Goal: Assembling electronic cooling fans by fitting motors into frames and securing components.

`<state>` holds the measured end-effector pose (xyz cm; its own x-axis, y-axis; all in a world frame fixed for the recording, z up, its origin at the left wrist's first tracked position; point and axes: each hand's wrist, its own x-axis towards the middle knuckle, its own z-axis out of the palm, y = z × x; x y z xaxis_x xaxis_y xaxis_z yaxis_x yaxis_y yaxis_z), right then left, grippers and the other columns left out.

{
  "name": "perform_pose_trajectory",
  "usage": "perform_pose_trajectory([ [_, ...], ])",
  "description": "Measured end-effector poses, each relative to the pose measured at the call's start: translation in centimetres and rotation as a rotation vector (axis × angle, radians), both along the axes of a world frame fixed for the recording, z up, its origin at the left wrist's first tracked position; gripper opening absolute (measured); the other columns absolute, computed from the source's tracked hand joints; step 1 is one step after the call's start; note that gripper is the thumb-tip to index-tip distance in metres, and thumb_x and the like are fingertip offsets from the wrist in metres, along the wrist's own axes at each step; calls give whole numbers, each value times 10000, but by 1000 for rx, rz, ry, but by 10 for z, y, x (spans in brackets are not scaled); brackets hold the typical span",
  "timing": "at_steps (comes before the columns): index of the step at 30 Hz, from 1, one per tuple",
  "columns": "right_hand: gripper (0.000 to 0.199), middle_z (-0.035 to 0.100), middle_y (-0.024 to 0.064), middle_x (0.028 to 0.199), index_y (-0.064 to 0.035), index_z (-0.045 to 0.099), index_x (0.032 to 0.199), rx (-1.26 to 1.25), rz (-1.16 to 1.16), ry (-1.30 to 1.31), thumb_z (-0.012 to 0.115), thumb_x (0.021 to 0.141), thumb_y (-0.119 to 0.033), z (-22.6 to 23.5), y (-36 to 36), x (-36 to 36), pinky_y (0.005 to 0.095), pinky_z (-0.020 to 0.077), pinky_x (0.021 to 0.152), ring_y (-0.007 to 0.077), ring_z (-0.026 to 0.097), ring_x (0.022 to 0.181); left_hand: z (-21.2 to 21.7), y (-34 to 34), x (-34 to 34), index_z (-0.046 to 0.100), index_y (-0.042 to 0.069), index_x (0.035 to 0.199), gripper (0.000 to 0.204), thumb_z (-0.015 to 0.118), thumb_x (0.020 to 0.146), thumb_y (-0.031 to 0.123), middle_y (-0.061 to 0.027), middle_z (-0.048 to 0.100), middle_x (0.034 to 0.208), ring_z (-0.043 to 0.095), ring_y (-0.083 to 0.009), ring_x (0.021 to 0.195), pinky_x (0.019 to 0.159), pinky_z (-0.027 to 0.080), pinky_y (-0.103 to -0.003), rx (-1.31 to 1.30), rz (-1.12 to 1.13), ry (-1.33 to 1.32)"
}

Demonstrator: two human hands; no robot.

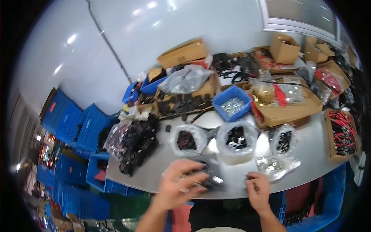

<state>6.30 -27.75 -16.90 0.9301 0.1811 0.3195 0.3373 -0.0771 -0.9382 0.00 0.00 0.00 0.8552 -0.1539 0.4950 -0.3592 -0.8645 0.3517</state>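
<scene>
Near the front of the metal table, my left hand is blurred by motion, its fingers apart and bent over a small cluster of black parts. A silvery piece shows at the right end of that cluster. To the right, my right hand is at the table's front edge with fingers curled toward the thumb; anything between them is too small to make out. Just beyond it lies a clear plastic bag of small metal pieces. Behind the hands stand a bag of dark parts and a bag of black and silvery parts.
A black heap of parts covers the table's left side. At the back sit a blue bin of metal pieces and open cardboard boxes. A box of red and black pieces is at the right. Blue crates are stacked at left.
</scene>
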Motion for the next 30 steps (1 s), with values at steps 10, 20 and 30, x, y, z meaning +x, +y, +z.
perform_pose_trajectory([
  [10, 127, 645, 120, 924, -5, 613, 786, -85, -83, -173, 692, 843, -87, 0, 8, 5, 378, 496, 757, 296, 617, 861, -34, 253, 103, 655, 14, 1042, 289, 723, 769, 77, -193, 582, 1171, 532, -402, 1094, 973, 411, -449, 291, 554, 96],
  [20, 162, 633, 109, 870, 0, 635, 895, 157, 287, -63, 642, 922, -160, -7, -22, -3, 335, 483, 701, 224, 603, 779, -62, 256, 65, 601, -13, 1172, 285, 626, 906, 87, -218, 549, 1240, 515, -396, 1154, 952, 435, -451, 451, 487, 41],
  [30, 249, 678, 157, 815, 19, 690, 899, -373, -559, 387, 673, 878, -228, -98, -249, -53, 340, 505, 691, 223, 649, 735, -50, 33, -74, 705, -18, 1053, 230, 639, 917, 156, -221, 632, 1158, 599, -392, 1039, 961, 440, -479, 347, 343, -64],
])
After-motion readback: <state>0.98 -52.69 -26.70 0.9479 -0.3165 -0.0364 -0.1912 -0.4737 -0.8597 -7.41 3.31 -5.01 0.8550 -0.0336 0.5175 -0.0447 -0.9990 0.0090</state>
